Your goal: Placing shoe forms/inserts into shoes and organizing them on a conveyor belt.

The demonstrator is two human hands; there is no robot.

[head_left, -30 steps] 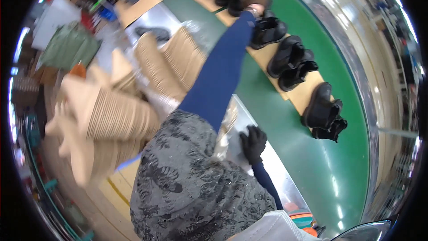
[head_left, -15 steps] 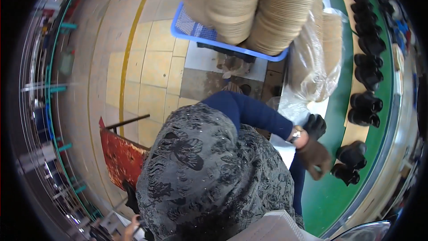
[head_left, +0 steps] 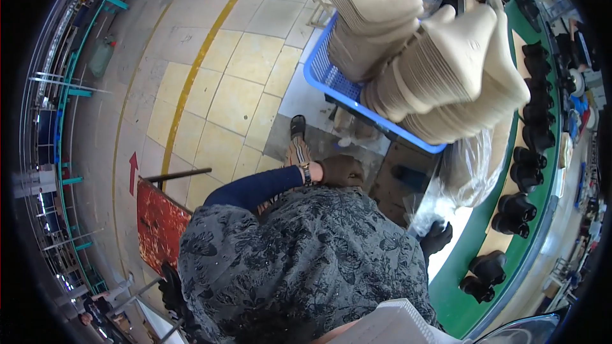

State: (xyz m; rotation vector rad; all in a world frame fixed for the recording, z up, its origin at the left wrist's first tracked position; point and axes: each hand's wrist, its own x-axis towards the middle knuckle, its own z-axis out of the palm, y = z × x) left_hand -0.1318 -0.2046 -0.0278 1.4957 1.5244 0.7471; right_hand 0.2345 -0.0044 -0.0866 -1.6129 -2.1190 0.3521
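Clear plastic bag [head_left: 468,178], right of centre in the frame, lies along the pale counter [head_left: 449,256] with its crumpled lower end just beside my right hand [head_left: 437,237]; I cannot tell whether they touch. Those dark-gloved fingers look loosely bent, but whether they pinch anything is hidden from me. My left hand [head_left: 341,171], in a brown glove near the middle of the frame, rests close to my lap with its fingers seemingly curled; I cannot tell if anything is in them.

I judge the film to be thin, soft and slippery, easily torn if I drag on one corner. The tan contents showing through its upper part look stiffer and probably make it heavier than the wrapping suggests, so gathered folds at the lower end would give the surest hold, with support under the body.

Up in the frame, a blue basket [head_left: 373,116] carries tan shoe-shaped stacks [head_left: 440,67]; each layer looks light and bendable. Toward the lower right, black shoes [head_left: 489,267] sit on the green surface [head_left: 451,306]; I would expect firm soles and softer uppers, best gripped around the heel.
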